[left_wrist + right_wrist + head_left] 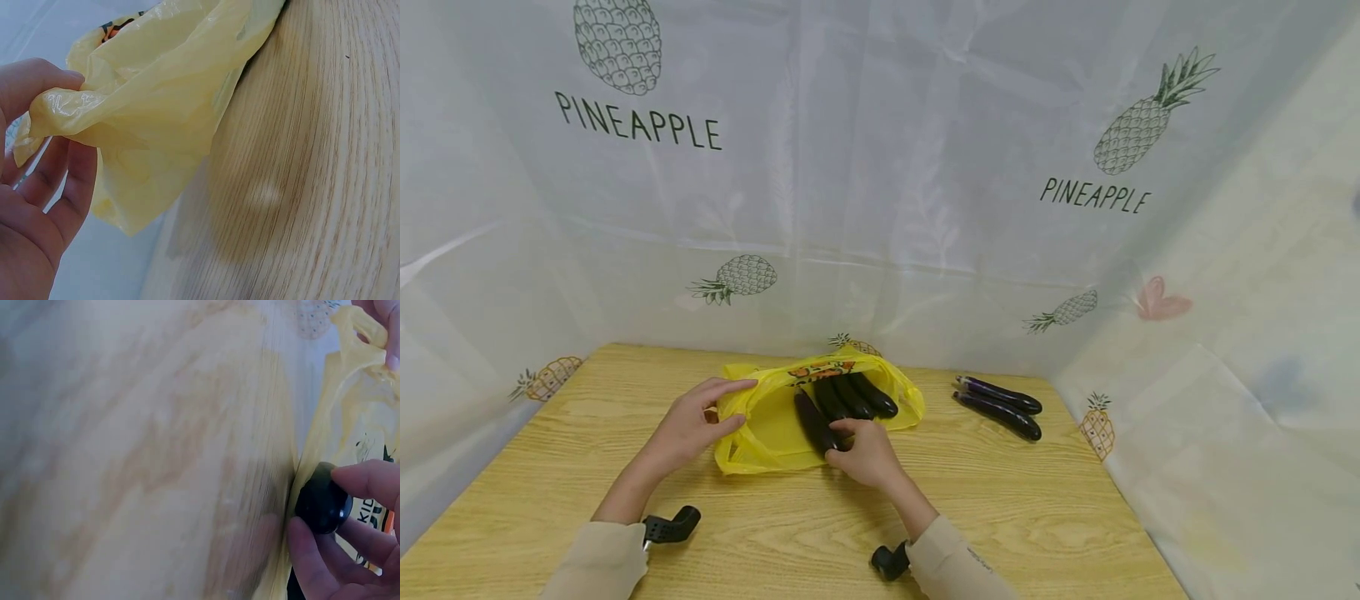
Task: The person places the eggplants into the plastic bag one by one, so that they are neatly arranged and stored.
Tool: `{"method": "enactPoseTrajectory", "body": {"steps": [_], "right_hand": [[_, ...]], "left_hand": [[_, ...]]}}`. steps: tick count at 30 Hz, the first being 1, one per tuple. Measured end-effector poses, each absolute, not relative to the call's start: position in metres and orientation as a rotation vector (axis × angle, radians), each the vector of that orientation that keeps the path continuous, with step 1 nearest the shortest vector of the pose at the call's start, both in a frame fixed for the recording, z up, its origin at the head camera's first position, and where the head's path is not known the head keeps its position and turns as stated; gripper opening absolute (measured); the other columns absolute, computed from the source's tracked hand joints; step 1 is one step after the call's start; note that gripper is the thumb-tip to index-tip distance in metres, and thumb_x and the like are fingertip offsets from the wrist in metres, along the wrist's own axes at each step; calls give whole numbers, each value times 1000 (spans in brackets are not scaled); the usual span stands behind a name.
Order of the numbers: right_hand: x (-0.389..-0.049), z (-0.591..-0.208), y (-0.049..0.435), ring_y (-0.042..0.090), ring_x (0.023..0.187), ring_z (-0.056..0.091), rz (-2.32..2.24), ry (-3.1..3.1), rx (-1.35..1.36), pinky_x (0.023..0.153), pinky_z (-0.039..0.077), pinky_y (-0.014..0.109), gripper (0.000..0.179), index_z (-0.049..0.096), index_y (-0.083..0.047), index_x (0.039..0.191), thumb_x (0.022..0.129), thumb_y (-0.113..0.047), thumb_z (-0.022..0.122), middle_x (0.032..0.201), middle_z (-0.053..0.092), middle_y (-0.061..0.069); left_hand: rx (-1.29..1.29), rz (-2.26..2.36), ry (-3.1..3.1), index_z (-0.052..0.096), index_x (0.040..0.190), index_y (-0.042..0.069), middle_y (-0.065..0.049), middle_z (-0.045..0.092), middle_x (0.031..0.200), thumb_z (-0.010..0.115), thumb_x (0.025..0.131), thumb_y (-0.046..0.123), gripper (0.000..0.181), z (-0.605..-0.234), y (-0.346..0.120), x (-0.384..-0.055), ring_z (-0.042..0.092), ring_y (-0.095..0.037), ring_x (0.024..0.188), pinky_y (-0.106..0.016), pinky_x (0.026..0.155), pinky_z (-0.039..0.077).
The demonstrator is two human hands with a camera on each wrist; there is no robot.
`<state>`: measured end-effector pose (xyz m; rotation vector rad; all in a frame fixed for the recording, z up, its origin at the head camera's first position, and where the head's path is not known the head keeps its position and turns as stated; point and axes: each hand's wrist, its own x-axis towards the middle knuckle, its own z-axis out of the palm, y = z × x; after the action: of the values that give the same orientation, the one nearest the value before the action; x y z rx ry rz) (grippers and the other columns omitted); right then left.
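Observation:
A yellow plastic bag (771, 429) lies on its side, its mouth spread toward me. My left hand (688, 425) holds the bag's left edge; in the left wrist view the thumb and fingers (81, 169) pinch the thin plastic. My right hand (868, 454) grips the near end of a dark eggplant (814, 421), whose far part lies inside the bag. The right wrist view shows the rounded end of this eggplant (324, 500) between thumb and fingers. Several more eggplants (850, 396) lie side by side in the bag, to the right of the held one.
Two purple eggplants (1000, 407) lie together on the right of the wooden table (760, 533). A pale curtain (880, 183) printed with pineapples stands behind the table and along its sides. Black wrist cameras (672, 527) sit at both sleeves.

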<state>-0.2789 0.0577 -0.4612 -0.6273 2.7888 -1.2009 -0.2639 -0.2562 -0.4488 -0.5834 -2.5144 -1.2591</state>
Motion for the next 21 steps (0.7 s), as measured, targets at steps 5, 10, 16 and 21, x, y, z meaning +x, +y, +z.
{"method": "enactPoseTrajectory", "body": {"steps": [5, 10, 16, 21], "right_hand": [[-281, -462, 52, 9, 70, 59, -1203, 2837, -587, 62, 50, 27, 45, 74, -3, 131, 89, -16, 83, 97, 77, 8], [-283, -462, 45, 17, 90, 66, -1183, 2908, -524, 77, 57, 36, 42, 76, -3, 124, 86, -19, 86, 105, 76, 8], [-285, -462, 40, 14, 85, 65, -1210, 2913, -420, 71, 56, 33, 40, 77, -5, 121, 87, -23, 88, 96, 73, 3], [-285, -462, 38, 13, 82, 64, -1232, 2919, -375, 68, 55, 31, 38, 78, -6, 119, 87, -24, 88, 93, 72, 3]], "left_hand": [[-583, -1253, -2515, 63, 150, 20, -6, 65, 132, 79, 97, 10, 55, -449, -256, -265, 54, -15, 92, -26, 69, 50], [-582, -1253, -2514, 64, 149, 21, -5, 65, 131, 79, 97, 9, 55, -449, -256, -265, 55, -16, 94, -26, 69, 50], [-578, -1258, -2517, 64, 149, 21, -5, 65, 133, 78, 97, 8, 56, -450, -256, -265, 54, -16, 95, -26, 69, 50], [-579, -1259, -2518, 63, 150, 21, -6, 65, 134, 78, 98, 10, 55, -450, -256, -265, 55, -16, 97, -26, 70, 50]]}}
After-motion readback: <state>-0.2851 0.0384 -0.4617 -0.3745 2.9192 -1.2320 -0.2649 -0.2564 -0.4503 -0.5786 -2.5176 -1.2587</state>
